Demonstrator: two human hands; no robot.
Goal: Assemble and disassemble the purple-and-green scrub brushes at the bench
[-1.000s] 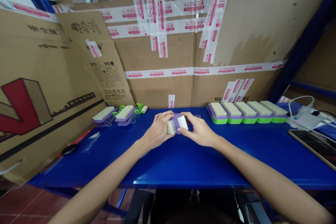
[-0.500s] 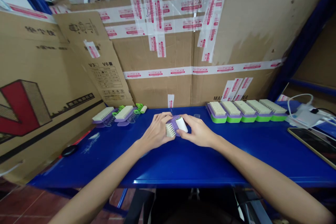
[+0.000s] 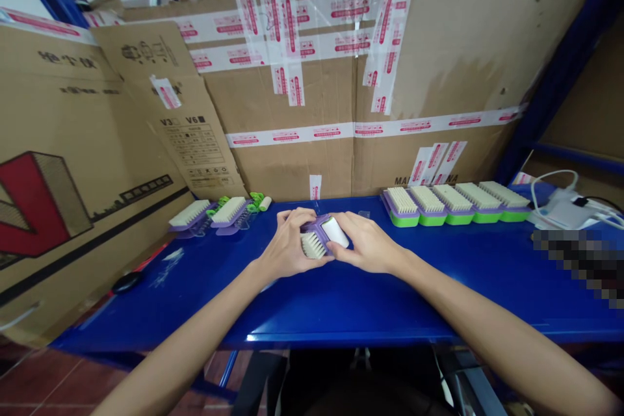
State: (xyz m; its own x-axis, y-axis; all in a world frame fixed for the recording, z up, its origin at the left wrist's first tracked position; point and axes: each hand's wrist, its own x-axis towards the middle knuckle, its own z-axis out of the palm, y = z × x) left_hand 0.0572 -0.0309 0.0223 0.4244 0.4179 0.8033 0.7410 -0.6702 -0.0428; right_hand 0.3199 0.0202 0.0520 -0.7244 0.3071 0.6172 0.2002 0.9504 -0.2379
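Both hands hold a purple scrub brush (image 3: 313, 245) above the middle of the blue table. Its pale bristles face toward me on the left, and a smooth white piece (image 3: 335, 233) sits at its right end. My left hand (image 3: 283, 244) is closed round the bristle end, fingers over the top and thumb underneath. My right hand (image 3: 366, 244) grips the end with the white piece between thumb and fingers. The palms hide part of the purple body. Just behind the hands, a small clear plastic piece (image 3: 364, 214) lies on the table.
Several brushes with green lower parts (image 3: 458, 206) stand in a row at the back right. Two purple brushes (image 3: 229, 210) and green parts (image 3: 256, 200) lie at the back left. Cardboard walls (image 3: 292, 166) enclose the blue table (image 3: 390, 312). White cables and a charger (image 3: 560, 205) are at right.
The brush has turned slightly in my hands, so more of its bristles and purple body show. My left fingers have shifted a little on it. The head view has moved slightly.
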